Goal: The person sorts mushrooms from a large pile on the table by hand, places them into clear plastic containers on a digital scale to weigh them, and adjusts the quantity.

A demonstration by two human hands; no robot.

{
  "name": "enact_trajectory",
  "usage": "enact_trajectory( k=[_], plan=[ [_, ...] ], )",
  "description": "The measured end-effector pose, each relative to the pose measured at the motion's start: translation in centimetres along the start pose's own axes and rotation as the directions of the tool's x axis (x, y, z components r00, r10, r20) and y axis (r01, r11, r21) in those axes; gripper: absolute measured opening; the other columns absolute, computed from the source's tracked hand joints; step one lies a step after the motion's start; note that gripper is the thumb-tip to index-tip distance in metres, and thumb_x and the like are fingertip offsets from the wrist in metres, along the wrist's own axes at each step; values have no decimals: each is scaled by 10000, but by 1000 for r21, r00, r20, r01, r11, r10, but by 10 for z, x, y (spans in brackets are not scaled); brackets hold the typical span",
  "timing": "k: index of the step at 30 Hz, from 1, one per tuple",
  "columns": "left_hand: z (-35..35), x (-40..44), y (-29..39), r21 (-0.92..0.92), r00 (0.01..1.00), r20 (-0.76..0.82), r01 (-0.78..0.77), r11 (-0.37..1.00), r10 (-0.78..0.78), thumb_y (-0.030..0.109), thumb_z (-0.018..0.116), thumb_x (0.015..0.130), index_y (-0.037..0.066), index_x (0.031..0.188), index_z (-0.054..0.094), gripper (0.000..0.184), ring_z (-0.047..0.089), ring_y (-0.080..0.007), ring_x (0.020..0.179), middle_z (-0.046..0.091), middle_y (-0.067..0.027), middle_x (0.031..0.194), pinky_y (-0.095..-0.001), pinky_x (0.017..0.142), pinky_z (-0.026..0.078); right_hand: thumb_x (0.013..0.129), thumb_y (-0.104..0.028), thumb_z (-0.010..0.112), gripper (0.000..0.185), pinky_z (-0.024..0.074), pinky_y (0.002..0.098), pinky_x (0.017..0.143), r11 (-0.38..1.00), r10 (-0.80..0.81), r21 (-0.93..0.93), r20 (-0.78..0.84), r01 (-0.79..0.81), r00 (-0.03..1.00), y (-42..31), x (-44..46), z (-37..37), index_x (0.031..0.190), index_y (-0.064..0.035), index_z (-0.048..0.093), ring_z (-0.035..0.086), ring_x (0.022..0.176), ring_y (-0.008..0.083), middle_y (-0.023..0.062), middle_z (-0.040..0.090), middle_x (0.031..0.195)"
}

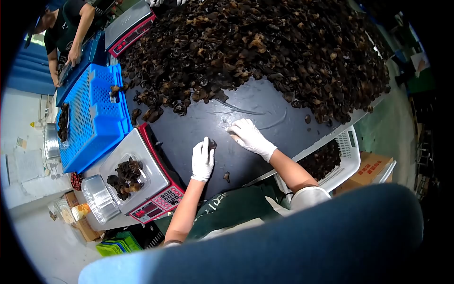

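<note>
My left hand (203, 162), in a white glove, is closed on a dark piece of wood ear mushroom (212, 143) above the grey tabletop (189, 130). Further right, my gloved right hand (250, 138) has its fingers bent together low over the table; a small brownish bit shows at their tips, too small to name. A big heap of wood ear mushrooms (255, 47) covers the far part of the table. Left of my left hand, a red and white digital scale (157, 163) carries a clear plastic tray (109, 163) with wood ear mushrooms (126, 179) in it.
Stacked clear containers (100, 199) stand beside the scale. A blue crate (97, 113) and a second scale (130, 26) lie further left, where a co-worker (71, 33) handles something. A white basket (350, 156) of mushrooms and a cardboard box (368, 171) are below the table's right edge.
</note>
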State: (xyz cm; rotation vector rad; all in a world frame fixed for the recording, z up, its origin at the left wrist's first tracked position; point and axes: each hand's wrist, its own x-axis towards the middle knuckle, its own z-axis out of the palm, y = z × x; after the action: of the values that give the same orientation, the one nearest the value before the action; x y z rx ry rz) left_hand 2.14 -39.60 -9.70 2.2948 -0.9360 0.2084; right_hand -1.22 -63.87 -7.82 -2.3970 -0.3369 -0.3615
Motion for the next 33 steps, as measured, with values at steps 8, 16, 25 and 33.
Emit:
enact_trajectory(
  k=[8, 16, 25, 33],
  plan=[
    [-24, -10, 3, -388, 829, -126, 464, 796, -544, 29, 621, 890, -12, 1351, 517, 475, 593, -250, 1047, 599, -148, 1153, -354, 960, 463, 816, 24, 611, 179, 484, 269, 722, 737, 446, 622, -152, -265, 882, 15, 4, 1, 982, -36, 638, 589, 805, 150, 53, 607, 895],
    [-46, -38, 49, -455, 964, 226, 233, 860, -142, 47, 696, 841, 60, 1198, 635, 363, 641, -216, 896, 618, -101, 1017, -308, 776, 540, 857, -73, 627, 119, 331, 210, 527, 66, 555, 871, 374, -487, 743, -20, -19, 9, 970, -48, 655, 431, 600, 49, -12, 561, 758],
    [-30, -50, 43, -375, 930, 345, 13, 927, 126, 116, 664, 883, 108, 985, 634, 107, 627, -269, 852, 583, -78, 994, -342, 683, 533, 854, -19, 582, 97, 348, 239, 520, 8, 521, 874, 411, -486, 748, -48, 4, 23, 938, -13, 630, 463, 602, 89, 31, 566, 758],
    [-211, -46, -3, -65, 753, -556, 384, 921, -353, -3, 639, 856, 35, 955, 651, 107, 606, -224, 917, 632, -94, 960, -346, 845, 496, 862, -62, 618, 146, 416, 249, 564, 279, 258, 820, 437, -500, 861, -122, 66, 62, 999, -31, 653, 512, 650, 87, 22, 590, 783]
  ],
)
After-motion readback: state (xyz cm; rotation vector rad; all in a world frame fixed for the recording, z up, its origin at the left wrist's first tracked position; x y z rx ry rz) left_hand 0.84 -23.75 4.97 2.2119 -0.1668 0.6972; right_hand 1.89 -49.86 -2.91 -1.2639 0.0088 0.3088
